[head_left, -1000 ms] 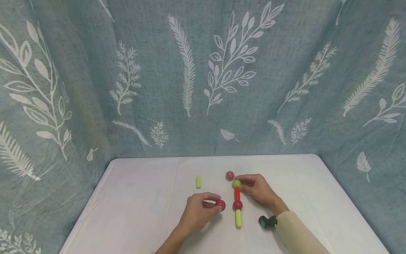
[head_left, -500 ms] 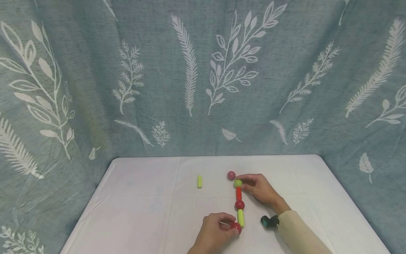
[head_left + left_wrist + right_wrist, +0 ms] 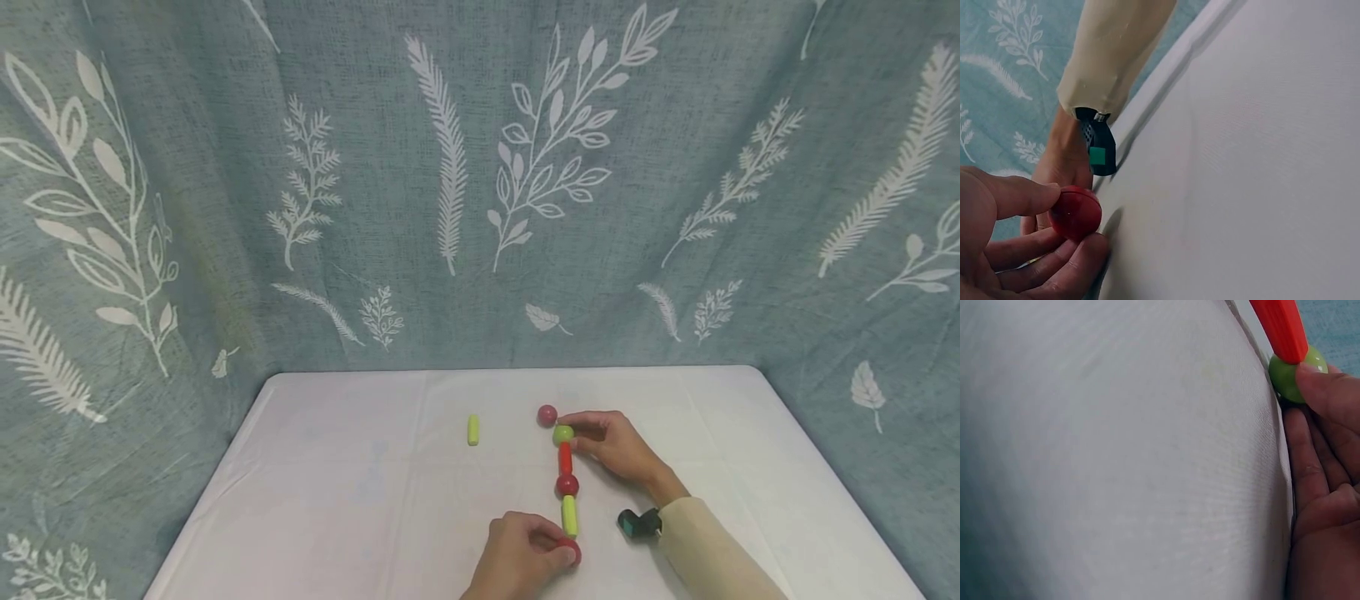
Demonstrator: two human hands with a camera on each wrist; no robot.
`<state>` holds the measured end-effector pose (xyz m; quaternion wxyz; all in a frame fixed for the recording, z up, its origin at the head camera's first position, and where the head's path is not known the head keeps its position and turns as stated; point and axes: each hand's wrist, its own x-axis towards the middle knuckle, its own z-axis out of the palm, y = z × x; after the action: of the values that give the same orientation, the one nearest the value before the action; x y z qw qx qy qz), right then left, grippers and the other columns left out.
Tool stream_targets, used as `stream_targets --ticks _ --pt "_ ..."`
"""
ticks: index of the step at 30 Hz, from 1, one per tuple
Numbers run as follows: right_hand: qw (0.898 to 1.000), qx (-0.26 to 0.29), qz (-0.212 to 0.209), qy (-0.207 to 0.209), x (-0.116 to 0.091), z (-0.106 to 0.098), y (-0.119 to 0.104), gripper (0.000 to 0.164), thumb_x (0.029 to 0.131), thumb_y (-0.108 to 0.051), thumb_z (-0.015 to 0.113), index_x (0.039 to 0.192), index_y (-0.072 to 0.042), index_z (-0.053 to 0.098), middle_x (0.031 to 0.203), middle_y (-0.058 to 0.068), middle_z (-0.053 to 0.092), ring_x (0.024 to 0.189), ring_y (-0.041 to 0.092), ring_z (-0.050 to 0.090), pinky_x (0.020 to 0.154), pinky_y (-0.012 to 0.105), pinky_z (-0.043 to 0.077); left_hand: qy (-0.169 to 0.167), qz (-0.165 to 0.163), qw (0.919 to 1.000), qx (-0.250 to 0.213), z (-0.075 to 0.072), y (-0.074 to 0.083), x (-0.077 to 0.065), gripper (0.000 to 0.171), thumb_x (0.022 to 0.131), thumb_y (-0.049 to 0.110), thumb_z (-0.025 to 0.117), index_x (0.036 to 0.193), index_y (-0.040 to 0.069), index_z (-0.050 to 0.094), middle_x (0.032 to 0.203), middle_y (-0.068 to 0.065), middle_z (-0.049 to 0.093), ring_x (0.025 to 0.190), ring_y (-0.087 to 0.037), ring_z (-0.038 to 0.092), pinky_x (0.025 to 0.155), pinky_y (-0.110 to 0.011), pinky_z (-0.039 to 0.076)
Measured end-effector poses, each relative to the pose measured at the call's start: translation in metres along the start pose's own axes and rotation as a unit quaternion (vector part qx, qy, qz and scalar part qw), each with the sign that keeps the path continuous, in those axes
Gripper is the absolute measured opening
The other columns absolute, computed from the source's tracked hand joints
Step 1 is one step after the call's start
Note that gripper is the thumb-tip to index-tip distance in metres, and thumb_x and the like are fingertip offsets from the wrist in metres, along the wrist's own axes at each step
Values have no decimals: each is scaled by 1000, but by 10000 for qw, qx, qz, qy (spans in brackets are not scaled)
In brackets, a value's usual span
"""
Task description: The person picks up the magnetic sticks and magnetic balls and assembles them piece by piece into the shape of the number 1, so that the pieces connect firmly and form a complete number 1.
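Note:
A line of balls and short sticks runs toward me on the white table. At its far end my right hand (image 3: 618, 450) pinches a green ball (image 3: 563, 434), which meets a red stick (image 3: 1282, 328). A dark red ball (image 3: 567, 485) joins that stick to a yellow-green stick (image 3: 570, 517). My left hand (image 3: 521, 554) pinches another red ball (image 3: 1077, 214) between thumb and fingers, right at the near end of the yellow-green stick. Part of this ball is hidden by the fingers in the head view.
Beyond the green ball lies a loose pinkish-red ball (image 3: 547, 415). A second yellow-green stick (image 3: 473, 430) lies on the table (image 3: 337, 483) to the left. A dark wrist camera (image 3: 637, 523) hangs at the right sleeve. A leaf-patterned curtain (image 3: 480, 167) stands behind.
My left hand has carried its red ball toward me and to the right, up to the near end of the yellow-green stick. The right hand stays on the green ball.

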<state>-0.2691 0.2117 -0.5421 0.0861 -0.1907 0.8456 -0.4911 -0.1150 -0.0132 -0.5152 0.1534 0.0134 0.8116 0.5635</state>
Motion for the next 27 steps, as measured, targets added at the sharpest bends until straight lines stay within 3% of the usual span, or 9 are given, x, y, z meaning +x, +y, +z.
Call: stream_targets --ticks 6,18,27 --pt "10000 -40 -7 13 0 0 0 35 100 -14 80 135 -17 78 135 1 78 137 30 69 117 51 52 164 12 9998 84 3 3 -1 12 87 19 93 86 16 81 72 7 75 72 -7 69 72 -27 54" --pt "9999 -111 73 50 0 1 0 35 100 -9 79 134 -17 78 136 2 78 137 30 69 117 51 52 349 -450 9964 623 12 11 7 21 86 27 95 84 16 77 75 5 66 73 -10 60 68 -27 49" --pt "9999 -88 15 50 -1 2 2 34 101 -12 79 135 -18 78 136 2 78 136 30 70 116 50 53 381 -369 9962 694 14 13 7 21 86 25 95 85 15 77 75 6 66 71 -10 60 67 -27 50"
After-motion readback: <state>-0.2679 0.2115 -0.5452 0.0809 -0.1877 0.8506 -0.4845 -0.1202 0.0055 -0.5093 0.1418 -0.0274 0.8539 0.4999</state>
